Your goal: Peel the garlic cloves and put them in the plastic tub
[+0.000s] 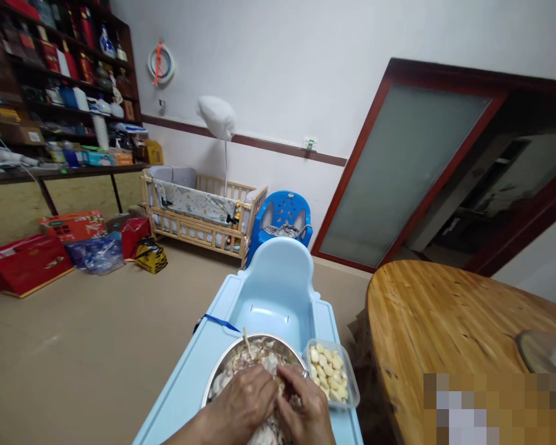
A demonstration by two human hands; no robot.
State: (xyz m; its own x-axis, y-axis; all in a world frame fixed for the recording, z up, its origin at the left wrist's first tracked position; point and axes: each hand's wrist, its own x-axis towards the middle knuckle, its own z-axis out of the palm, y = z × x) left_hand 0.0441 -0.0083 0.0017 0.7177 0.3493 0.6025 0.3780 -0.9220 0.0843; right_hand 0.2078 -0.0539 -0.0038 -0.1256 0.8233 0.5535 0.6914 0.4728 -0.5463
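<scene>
Garlic skins [259, 353] lie heaped in the metal bowl [278, 339] before us on a light-blue plastic chair [285, 272], and over them our left hand [246, 395] and right hand [309, 405] come close together, the fingers of each grip bent inward (we cannot tell whether they pinch anything, as they hide what is between). Just right of the bowl we see peeled cloves [327, 371] in a clear plastic box [353, 394]; beyond stand a darker blue chair [285, 210] and a wooden crib [197, 233].

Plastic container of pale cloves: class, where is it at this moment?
Low in the head view, right of centre, the plastic container sits near the right edge of the light-blue chair, beside the metal bowl and the right hand.
</scene>
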